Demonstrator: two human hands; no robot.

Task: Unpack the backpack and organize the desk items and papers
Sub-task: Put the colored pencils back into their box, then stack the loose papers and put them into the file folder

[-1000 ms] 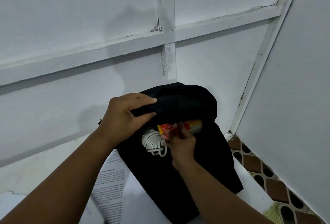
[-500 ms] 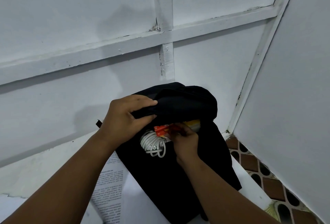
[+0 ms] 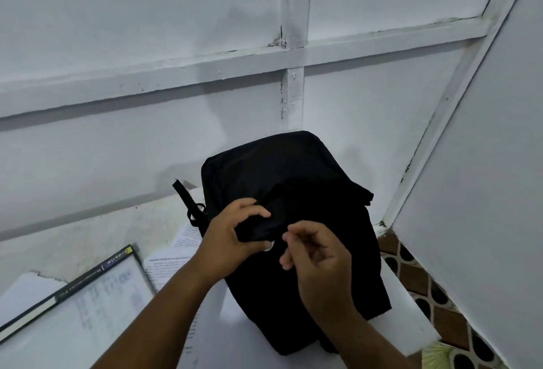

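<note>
We are seeing a white desk carrying a black backpack at centre — printed papers and a book lying towards eight o'clock.

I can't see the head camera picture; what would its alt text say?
A person's left hand grips a fold of a black backpack standing on a white desk, while the right hand hovers beside it, fingers loosely curled. A book and printed papers lie to the left.
</note>
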